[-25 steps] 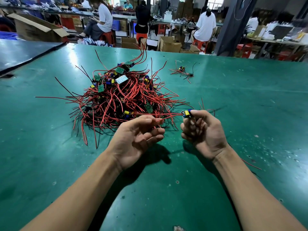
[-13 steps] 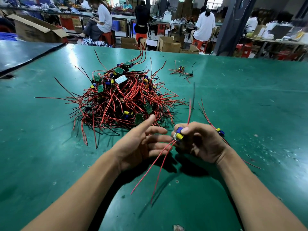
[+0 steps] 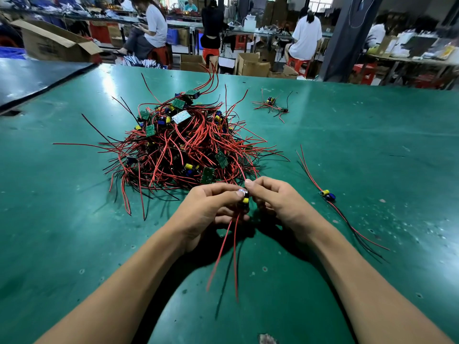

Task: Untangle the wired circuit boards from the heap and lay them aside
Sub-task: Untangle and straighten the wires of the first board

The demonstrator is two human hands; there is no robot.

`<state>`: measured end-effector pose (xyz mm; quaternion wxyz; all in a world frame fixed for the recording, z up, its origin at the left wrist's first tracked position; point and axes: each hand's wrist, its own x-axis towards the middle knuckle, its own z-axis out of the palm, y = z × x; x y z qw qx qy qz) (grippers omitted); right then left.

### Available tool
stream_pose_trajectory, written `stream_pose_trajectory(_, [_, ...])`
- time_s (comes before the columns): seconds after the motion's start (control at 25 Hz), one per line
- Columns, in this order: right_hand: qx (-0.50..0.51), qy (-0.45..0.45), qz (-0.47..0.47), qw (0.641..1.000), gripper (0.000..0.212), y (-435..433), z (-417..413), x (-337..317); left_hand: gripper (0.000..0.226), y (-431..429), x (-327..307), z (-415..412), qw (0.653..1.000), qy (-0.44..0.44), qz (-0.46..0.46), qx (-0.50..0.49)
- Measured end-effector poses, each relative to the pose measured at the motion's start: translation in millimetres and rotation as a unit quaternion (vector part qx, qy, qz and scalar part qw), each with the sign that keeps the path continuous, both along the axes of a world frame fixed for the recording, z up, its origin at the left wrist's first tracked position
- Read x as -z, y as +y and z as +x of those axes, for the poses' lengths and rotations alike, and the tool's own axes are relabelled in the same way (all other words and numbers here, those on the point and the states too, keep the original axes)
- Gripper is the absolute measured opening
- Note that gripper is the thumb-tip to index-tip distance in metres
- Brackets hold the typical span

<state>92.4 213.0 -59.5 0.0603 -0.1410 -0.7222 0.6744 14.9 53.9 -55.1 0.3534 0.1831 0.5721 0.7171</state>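
a green table (image 3: 372, 150) fronts cardboard boxes (image 3: 250, 64), red stools (image 3: 161, 54), and a dark pillar (image 3: 345, 36).

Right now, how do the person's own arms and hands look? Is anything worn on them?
Both are bare. The left hand and the right hand have no gloves, and no ring shows on the visible fingers. The left forearm and the right forearm carry no sleeve, watch or bracelet as far as the picture's edge.

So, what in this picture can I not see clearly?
Head view only:
- the held board: mostly hidden by the left hand and right hand; each grip's exact contact is unclear.
- the heap: lower boards buried in its tangle, uncountable.
- the far bundle: too small to count boards.
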Motion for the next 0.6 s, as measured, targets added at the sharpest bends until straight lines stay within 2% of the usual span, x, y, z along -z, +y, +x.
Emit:
stream_pose_trajectory(0.16, [-0.025,-0.003,-0.056,0.998,0.026,1,3,-2,0.008,-1,-2,4,0.998,0.043,-0.013,0.039])
stream_pose_trajectory(0.24, [-0.058,-0.006,-0.106,0.993,0.026,3,6,-3,0.010,-2,-4,6,0.997,0.039,-0.010,0.068])
stream_pose_trajectory(0.36, [-0.052,-0.001,-0.158,0.986,0.017,7,5,-3,0.013,-2,-6,8,0.996,0.036,-0.012,0.086])
stream_pose_trajectory(0.48, [-0.072,0.019,-0.162,0.984,0.023,9,5,0,0.002,0,-4,12,0.996,0.046,-0.012,0.073])
stream_pose_trajectory(0.6, [-0.082,0.037,-0.161,0.983,0.024,8,7,4,0.007,4,2,15,0.997,0.060,-0.015,0.046])
